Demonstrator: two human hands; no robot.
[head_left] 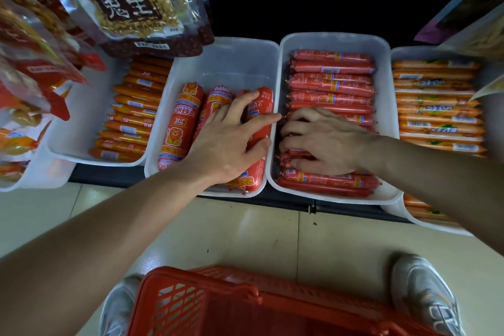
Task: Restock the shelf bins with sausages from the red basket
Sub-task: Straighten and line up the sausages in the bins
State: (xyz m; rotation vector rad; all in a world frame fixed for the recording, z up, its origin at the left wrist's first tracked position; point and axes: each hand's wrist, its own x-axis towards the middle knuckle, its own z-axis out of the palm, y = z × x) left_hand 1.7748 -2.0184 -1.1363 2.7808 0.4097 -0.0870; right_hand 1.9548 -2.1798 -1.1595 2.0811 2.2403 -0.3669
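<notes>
My left hand (231, 139) lies with spread fingers on the thick red sausages (180, 123) in the middle white bin (226, 63), its thumb against the rightmost one (259, 128). My right hand (324, 142) rests on the thin red sausages (331, 84) in the bin to the right (387, 106), its fingers curled down among them. Whether it grips one is hidden. The red basket (218, 305) stands on the floor below, between my shoes; what it holds is out of sight.
Two more white bins hold orange sausages, one at the left (131, 114) and one at the right (436, 106). Snack bags (125, 0) hang above the left bins. The shelf's dark front edge (313, 206) runs below the bins, over a pale tiled floor (245, 237).
</notes>
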